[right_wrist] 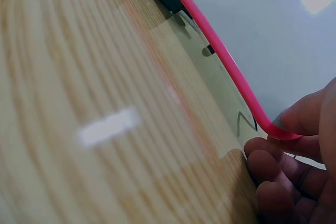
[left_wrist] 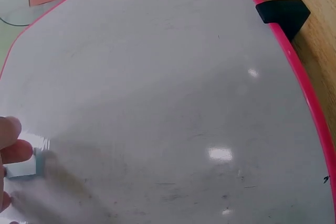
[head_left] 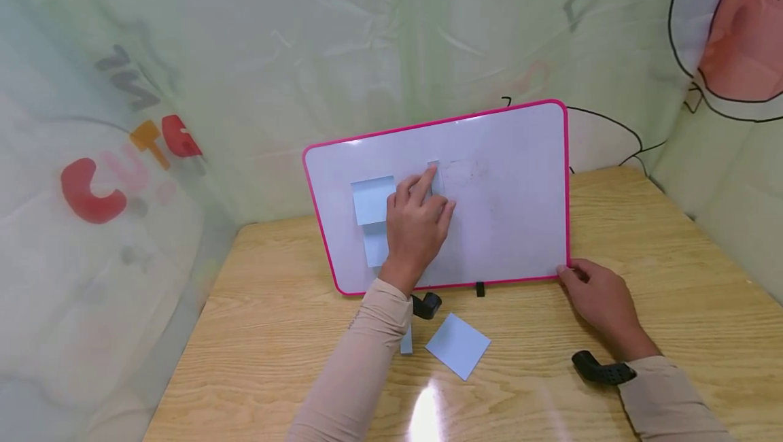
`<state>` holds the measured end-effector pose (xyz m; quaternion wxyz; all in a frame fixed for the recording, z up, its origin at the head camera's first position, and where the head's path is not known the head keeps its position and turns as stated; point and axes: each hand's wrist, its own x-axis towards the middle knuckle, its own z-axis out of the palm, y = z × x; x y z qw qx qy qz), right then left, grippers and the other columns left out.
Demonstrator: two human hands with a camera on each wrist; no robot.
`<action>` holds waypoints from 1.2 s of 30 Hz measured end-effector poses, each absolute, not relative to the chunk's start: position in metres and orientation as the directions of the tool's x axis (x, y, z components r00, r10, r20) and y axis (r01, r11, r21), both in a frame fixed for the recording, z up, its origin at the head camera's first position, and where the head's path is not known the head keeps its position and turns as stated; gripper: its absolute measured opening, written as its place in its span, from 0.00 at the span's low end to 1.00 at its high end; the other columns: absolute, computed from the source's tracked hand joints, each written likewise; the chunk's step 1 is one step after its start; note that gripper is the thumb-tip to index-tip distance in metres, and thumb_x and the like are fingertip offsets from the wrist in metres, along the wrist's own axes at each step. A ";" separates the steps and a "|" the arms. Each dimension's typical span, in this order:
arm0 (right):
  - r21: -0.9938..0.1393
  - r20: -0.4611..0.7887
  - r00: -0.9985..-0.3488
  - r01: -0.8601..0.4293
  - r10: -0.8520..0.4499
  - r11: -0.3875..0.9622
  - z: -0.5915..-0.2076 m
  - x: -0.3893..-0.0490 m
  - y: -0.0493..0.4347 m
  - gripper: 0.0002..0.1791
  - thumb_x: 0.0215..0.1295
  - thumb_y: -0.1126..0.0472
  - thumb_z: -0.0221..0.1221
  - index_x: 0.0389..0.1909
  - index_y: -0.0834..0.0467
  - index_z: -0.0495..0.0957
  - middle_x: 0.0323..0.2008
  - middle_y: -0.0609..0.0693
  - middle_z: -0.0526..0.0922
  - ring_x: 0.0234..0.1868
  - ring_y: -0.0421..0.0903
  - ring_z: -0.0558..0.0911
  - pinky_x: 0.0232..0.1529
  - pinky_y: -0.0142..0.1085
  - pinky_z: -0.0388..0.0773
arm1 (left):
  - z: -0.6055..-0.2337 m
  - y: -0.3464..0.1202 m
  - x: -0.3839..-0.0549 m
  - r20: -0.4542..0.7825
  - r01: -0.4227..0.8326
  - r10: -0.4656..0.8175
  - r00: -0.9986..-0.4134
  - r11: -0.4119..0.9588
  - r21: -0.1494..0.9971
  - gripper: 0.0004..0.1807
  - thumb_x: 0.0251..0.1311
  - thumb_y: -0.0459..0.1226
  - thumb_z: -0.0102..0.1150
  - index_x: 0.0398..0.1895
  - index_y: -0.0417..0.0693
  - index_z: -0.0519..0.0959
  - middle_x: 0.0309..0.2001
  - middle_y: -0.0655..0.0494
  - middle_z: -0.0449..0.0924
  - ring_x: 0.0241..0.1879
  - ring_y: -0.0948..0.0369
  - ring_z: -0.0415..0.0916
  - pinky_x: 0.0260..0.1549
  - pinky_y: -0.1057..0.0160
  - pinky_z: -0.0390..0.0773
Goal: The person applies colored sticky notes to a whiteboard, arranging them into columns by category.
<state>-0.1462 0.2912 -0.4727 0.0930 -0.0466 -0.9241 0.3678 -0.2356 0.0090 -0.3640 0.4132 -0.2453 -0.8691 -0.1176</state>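
Observation:
A pink-framed whiteboard (head_left: 508, 211) stands tilted on the table. My left hand (head_left: 418, 221) is at its front, the index fingertip pressing near the top of a light blue sticky note (head_left: 437, 182), mostly hidden behind the fingers. Part of that note (left_wrist: 22, 167) shows under the fingertips at the left edge of the left wrist view. Left of the hand, one blue sticky note (head_left: 372, 200) is stuck above another sticky note (head_left: 374, 245), which the hand partly covers. My right hand (head_left: 602, 299) pinches the board's lower right corner between thumb and fingers.
A loose blue square note (head_left: 459, 347) lies on the wooden table (head_left: 245, 353) before the board. Beside it, a narrow blue strip (head_left: 406, 341) shows past the left sleeve. A black foot (head_left: 480, 289) supports the board's lower edge. Printed cloth (head_left: 342, 41) hangs behind.

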 end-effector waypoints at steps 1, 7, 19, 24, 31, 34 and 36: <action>-0.688 0.138 -0.978 0.018 0.155 0.726 -0.473 -0.146 0.291 0.26 0.78 0.49 0.50 0.54 0.71 0.77 0.41 0.66 0.83 0.39 0.59 0.78 0.37 0.47 0.72 | -0.364 0.009 -0.236 0.768 0.517 0.330 -0.549 0.856 0.001 0.13 0.68 0.48 0.60 0.39 0.54 0.90 0.69 0.54 0.72 0.63 0.55 0.67 0.53 0.57 0.72; -0.686 0.135 -0.977 0.026 0.162 0.727 -0.473 -0.147 0.291 0.26 0.78 0.49 0.50 0.53 0.70 0.78 0.40 0.65 0.83 0.38 0.58 0.78 0.36 0.46 0.71 | -0.364 0.009 -0.235 0.747 0.499 0.340 -0.570 0.866 -0.013 0.18 0.70 0.49 0.53 0.52 0.54 0.85 0.70 0.54 0.69 0.64 0.55 0.65 0.54 0.57 0.71; -0.690 0.115 -0.979 0.045 0.170 0.722 -0.473 -0.147 0.292 0.27 0.78 0.48 0.49 0.54 0.71 0.77 0.41 0.66 0.83 0.38 0.58 0.77 0.36 0.48 0.72 | -0.360 0.011 -0.236 0.707 0.461 0.349 -0.615 0.886 -0.037 0.27 0.69 0.47 0.52 0.67 0.46 0.75 0.67 0.53 0.68 0.61 0.54 0.64 0.53 0.56 0.70; -0.692 0.111 -0.980 0.044 0.167 0.720 -0.472 -0.147 0.291 0.28 0.77 0.48 0.50 0.56 0.72 0.76 0.43 0.68 0.82 0.40 0.60 0.78 0.40 0.54 0.74 | -0.358 0.012 -0.233 0.679 0.452 0.349 -0.646 0.892 -0.028 0.27 0.68 0.46 0.53 0.66 0.43 0.75 0.70 0.50 0.64 0.59 0.53 0.65 0.48 0.57 0.73; -0.700 0.109 -0.980 0.042 0.165 0.713 -0.472 -0.148 0.290 0.28 0.77 0.48 0.50 0.56 0.71 0.76 0.43 0.66 0.82 0.40 0.59 0.77 0.39 0.51 0.73 | -0.359 0.013 -0.230 0.647 0.390 0.343 -0.681 0.918 -0.076 0.31 0.67 0.48 0.54 0.71 0.46 0.70 0.76 0.51 0.57 0.61 0.52 0.63 0.46 0.56 0.73; -0.697 0.115 -0.979 0.040 0.167 0.716 -0.471 -0.146 0.290 0.27 0.77 0.49 0.50 0.55 0.71 0.77 0.41 0.65 0.83 0.38 0.57 0.77 0.37 0.48 0.73 | -0.361 0.015 -0.228 0.625 0.359 0.340 -0.703 0.928 -0.101 0.33 0.67 0.48 0.53 0.73 0.47 0.67 0.77 0.51 0.55 0.62 0.53 0.62 0.47 0.55 0.72; -0.691 0.116 -0.978 0.045 0.172 0.721 -0.471 -0.145 0.290 0.26 0.77 0.49 0.50 0.54 0.71 0.77 0.40 0.64 0.83 0.37 0.56 0.77 0.35 0.45 0.71 | -0.361 0.018 -0.227 0.613 0.345 0.340 -0.713 0.932 -0.115 0.34 0.67 0.49 0.52 0.74 0.47 0.66 0.77 0.51 0.53 0.63 0.53 0.62 0.48 0.54 0.71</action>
